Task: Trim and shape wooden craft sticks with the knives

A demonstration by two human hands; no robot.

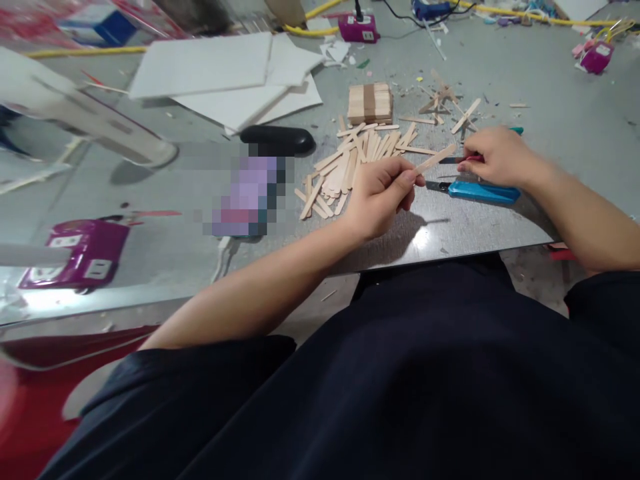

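Observation:
My left hand [380, 197] is closed in a pinch on a wooden craft stick [436, 159] that points up and to the right. My right hand [497, 157] rests on the grey table [165, 200] with its fingers curled round a thin tool with a red handle [463, 160], whose tip points left toward the stick. A blue utility knife [480, 192] lies just in front of the right hand. A loose pile of craft sticks [350, 163] lies left of the held stick.
A banded stack of sticks [370, 103] stands behind the pile, with scattered glued stick pieces [445, 103] to its right. White boards [225, 73], a black oval case [277, 140], purple power strips [75, 257] [357, 28] and yellow cable [550, 19] lie around.

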